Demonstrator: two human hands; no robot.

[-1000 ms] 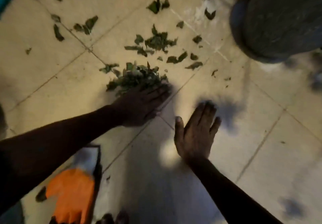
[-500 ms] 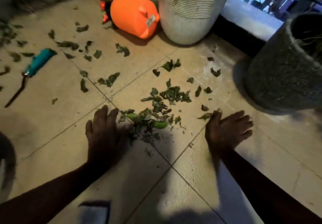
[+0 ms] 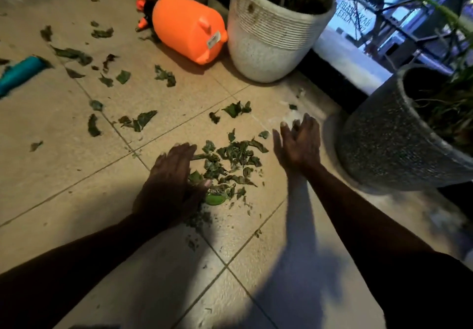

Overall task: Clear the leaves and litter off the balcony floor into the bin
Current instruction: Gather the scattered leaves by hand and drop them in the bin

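At the far left edge a teal-handled tool (image 3: 18, 72) lies on the tiled balcony floor (image 3: 64, 175), with loose leaves (image 3: 138, 121) scattered over the tiles around it and to its right. Further back an orange container (image 3: 188, 35) lies on its side, touching a white ribbed pot (image 3: 271, 39) that holds a plant. Nearer the camera the left hand (image 3: 171, 175) rests palm down on the floor, its fingers (image 3: 184, 149) stretched out flat and gripping nothing, their inner edge against the gathered leaf pile (image 3: 227, 164). That pile sits on the tiles between the two hands. The right hand (image 3: 298, 144), slightly blurred, stands just beside the pile's right edge with straight, open fingers, holding nothing. At the far right stands a dark grey pot (image 3: 391, 139), near that hand.
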